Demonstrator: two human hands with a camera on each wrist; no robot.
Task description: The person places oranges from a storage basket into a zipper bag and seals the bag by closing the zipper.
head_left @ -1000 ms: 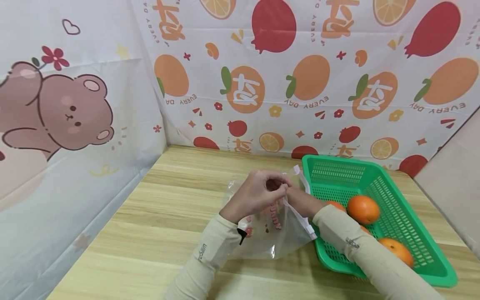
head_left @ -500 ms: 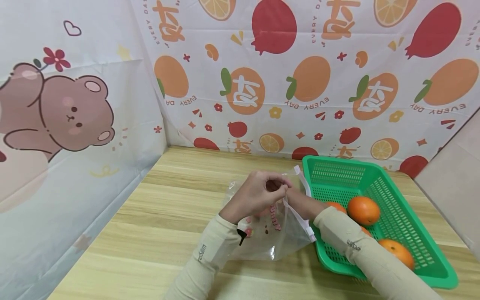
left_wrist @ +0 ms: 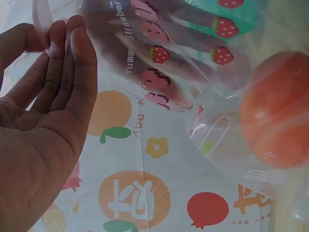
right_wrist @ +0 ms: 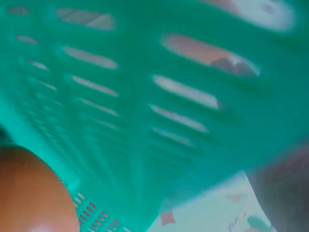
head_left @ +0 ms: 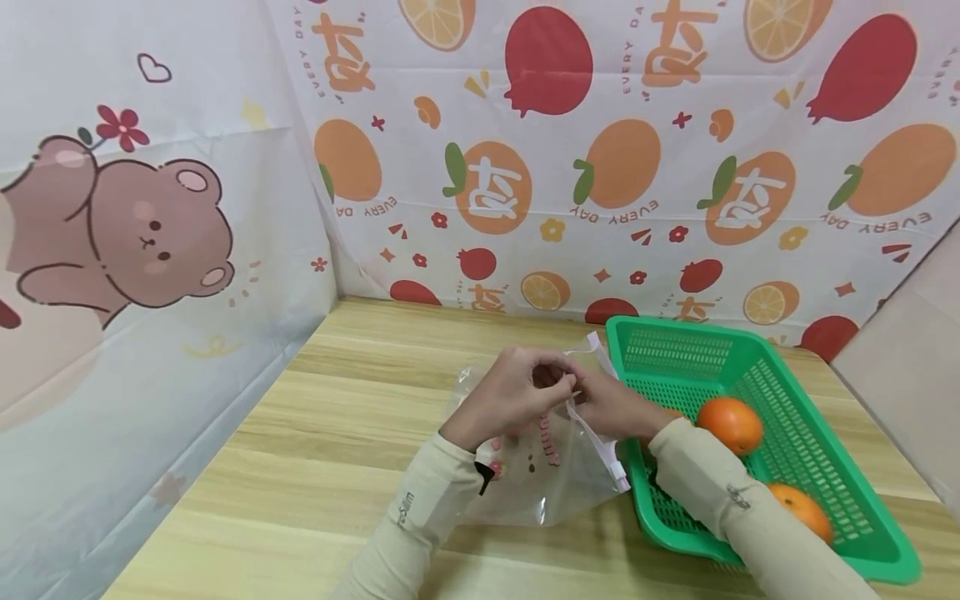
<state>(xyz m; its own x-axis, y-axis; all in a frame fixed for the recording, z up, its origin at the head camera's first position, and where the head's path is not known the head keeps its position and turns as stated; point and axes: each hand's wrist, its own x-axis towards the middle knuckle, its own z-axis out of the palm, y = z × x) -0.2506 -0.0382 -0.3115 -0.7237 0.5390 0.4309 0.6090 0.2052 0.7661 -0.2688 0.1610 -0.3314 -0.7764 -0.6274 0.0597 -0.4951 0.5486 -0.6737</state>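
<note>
A clear zip bag (head_left: 577,483) with strawberry print and a white slider strip lies beside the basket. My left hand (head_left: 506,396) pinches the edge of its mouth between thumb and fingertips. My right hand (head_left: 618,407) reaches into the bag mouth, partly hidden behind the left. Through the plastic in the left wrist view, the right hand's spread fingers (left_wrist: 169,53) show straight. Inside the bag, an orange (left_wrist: 276,111) sits apart from those fingers. The right wrist view mostly shows the green basket's slotted wall (right_wrist: 135,96), with an orange (right_wrist: 34,193) at lower left.
A green plastic basket (head_left: 675,346) stands on the right of the wooden table (head_left: 300,433). It holds an orange (head_left: 731,425) near its middle, another orange (head_left: 802,512) closer to me, and one partly hidden by the right wrist. Printed cloths hang behind and at left.
My right hand has drawn back to the right, partway out of the bag mouth. The left hand keeps its pinch on the edge, nearly still. The head view has tilted up slightly.
</note>
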